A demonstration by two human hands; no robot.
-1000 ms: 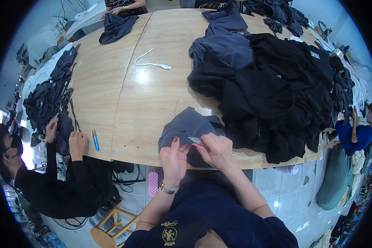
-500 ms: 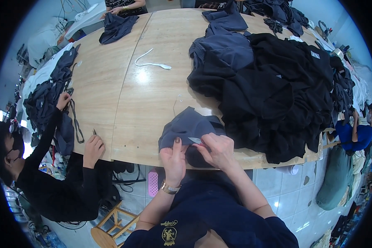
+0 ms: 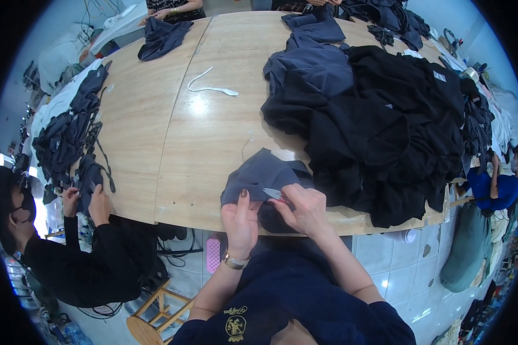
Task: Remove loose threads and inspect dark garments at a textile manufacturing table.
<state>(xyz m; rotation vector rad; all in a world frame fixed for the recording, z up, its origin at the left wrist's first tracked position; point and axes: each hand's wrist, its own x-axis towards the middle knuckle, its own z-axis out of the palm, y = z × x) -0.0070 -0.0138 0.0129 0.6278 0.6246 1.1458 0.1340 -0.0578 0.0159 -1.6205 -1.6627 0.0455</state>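
Observation:
A dark grey-blue garment (image 3: 256, 174) lies bunched at the table's near edge in front of me. My left hand (image 3: 239, 226) is closed on its near fold, with the thumb pointing up along the cloth. In my right hand (image 3: 306, 208) is a pair of thread snips (image 3: 272, 193) with a bit of red at the grip. Their pale blades point left over the fabric, close to my left thumb. My right fingers hide most of the handle. Whether the blades touch a thread is too small to tell.
A large heap of black garments (image 3: 380, 138) lies to the right, with grey-blue garments (image 3: 311, 66) behind it. A white cord (image 3: 213, 89) rests mid-table. At left a co-worker (image 3: 80, 264) handles dark cloth (image 3: 89, 178). A wooden stool (image 3: 158, 307) stands below the table.
My hands and the garment stay almost in place; the snips' blades shift slightly. The co-worker at left has drawn both hands together onto dark cloth near the table's edge.

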